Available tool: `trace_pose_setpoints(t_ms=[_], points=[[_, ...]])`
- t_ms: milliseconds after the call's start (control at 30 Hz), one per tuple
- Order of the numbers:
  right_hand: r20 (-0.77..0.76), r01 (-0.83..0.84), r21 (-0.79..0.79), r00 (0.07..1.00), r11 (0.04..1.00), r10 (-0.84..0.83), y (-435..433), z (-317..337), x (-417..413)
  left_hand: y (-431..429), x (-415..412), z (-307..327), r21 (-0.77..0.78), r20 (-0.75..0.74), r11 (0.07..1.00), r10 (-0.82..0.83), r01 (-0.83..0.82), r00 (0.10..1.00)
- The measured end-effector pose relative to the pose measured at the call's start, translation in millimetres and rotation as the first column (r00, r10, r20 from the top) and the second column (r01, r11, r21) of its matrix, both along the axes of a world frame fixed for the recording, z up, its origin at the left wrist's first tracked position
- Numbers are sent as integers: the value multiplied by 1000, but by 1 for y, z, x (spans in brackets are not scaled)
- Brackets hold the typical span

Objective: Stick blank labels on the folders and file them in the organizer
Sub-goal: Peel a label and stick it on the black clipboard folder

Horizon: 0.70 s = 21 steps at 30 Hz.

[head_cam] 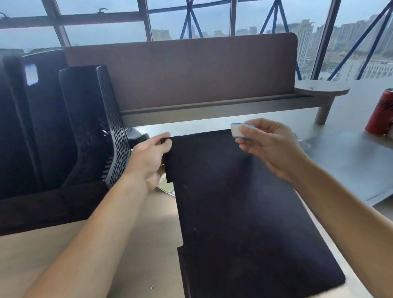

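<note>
Label: your right hand (268,145) pinches the blank label (238,130) at its fingertips; light, floppy, sticky, so keep to its edge.
Folder: thin dark folder (239,210) lies flat below; your left hand (149,159) grips its far-left corner.

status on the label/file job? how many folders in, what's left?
Done: one dark folder already stands in the black mesh organizer, a blue-edged label on it. In hand: the left hand grips the far left corner of a black folder lying flat on the desk; the right hand pinches a blank label over its far right corner. Left: stick it, then file this folder.
</note>
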State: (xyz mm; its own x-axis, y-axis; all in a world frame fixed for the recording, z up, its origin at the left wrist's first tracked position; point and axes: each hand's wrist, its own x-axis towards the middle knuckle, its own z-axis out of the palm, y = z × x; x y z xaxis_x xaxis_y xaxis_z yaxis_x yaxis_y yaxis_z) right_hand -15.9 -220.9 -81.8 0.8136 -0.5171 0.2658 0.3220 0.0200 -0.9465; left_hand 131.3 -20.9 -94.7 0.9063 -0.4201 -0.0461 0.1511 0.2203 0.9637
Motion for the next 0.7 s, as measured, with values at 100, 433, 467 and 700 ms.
trace_pose_setpoints(t_ms=[100, 433, 467, 700], points=[[-20, 216, -190, 974, 958, -224, -13, -6, 0, 5, 8, 2, -83, -29, 988, 130, -132, 991], [58, -242, 377, 970, 894, 238, -37, -18, -11, 15, 24, -3, -166, -62, 917, 357, -363, 932], [91, -263, 399, 965, 878, 248, -35, -18, -12, 14, 25, -9, -123, 30, 896, 432, -426, 901], [46, -101, 501, 995, 859, 90, -25, -25, 0, 5, 9, -41, 411, 739, 731, 83, -545, 669]])
